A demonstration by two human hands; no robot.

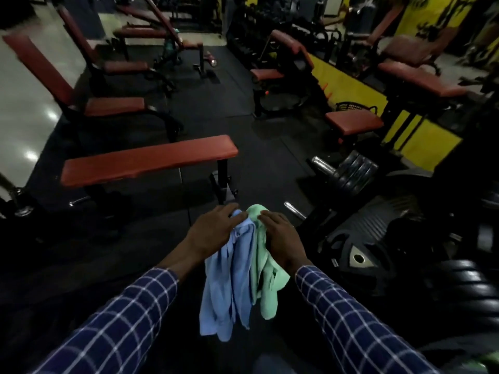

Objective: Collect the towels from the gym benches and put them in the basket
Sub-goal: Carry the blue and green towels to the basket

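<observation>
The gym is dim, and the dark basket (353, 107) far beyond the flat red bench (148, 160) is half hidden behind a red seat (353, 122). Just nearer than that bench, the left hand (213, 233) is clamped on a blue towel (229, 282) and the right hand (280, 237) on a green towel (266, 276), both hanging. Black weight plates (372, 238) lie to the bench's right.

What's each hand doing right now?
Left hand: closed on the blue towel.
Right hand: closed on the green towel.

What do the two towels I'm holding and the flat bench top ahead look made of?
Blue towel and green towel: soft matte cloth, hanging in limp folds. Flat bench top: probably red vinyl padding, smooth with slight sheen.
</observation>
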